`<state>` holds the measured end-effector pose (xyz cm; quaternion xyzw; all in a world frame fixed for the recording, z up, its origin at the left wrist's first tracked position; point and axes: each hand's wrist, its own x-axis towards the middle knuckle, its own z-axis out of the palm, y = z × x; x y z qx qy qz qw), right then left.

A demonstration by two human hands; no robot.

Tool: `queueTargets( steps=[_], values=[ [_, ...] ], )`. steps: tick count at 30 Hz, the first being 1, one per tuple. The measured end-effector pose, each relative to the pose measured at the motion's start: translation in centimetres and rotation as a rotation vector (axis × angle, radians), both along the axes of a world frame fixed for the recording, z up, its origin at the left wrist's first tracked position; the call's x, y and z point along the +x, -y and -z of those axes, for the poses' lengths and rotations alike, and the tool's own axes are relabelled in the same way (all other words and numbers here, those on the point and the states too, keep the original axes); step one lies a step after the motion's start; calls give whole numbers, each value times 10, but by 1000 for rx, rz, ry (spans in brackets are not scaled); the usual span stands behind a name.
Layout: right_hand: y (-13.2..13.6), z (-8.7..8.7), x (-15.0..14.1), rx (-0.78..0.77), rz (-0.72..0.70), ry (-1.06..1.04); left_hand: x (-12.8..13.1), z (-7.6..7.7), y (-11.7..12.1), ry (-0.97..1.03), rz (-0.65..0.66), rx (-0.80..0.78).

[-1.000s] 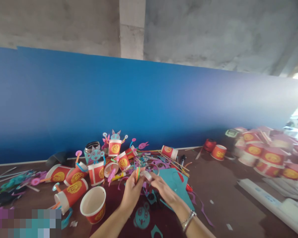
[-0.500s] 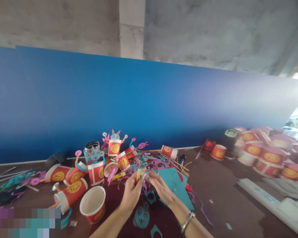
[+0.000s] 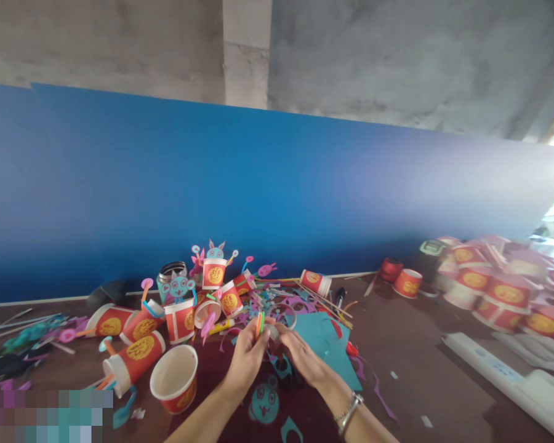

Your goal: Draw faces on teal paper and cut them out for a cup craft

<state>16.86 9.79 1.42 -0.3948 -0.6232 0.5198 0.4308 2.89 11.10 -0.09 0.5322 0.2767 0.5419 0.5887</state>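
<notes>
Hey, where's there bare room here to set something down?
On your right: bare table between the turquoise paper and the long white bar, with a red cup at the back and white scraps near the front. It's crowded on the left, among tipped cups, and beyond the left hand and right hand, where purple cuttings lie.

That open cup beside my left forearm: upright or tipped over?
Upright. The paper cup stands on the table with its open rim uppermost and its pale inside showing from above.
</notes>
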Motion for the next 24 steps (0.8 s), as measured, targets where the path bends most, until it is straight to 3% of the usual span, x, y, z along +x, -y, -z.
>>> queueTargets(
  steps=[13, 18, 24],
  values=[
    [0, -2, -2, -65, 91, 25, 1, 2, 2, -73, -12, 34],
    [-4, 2, -4, 25, 112, -47, 0, 0, 0, -72, -102, 31],
    [-2, -8, -5, -23, -11, -36, -3, -4, -1, -11, -76, -50]
  ],
)
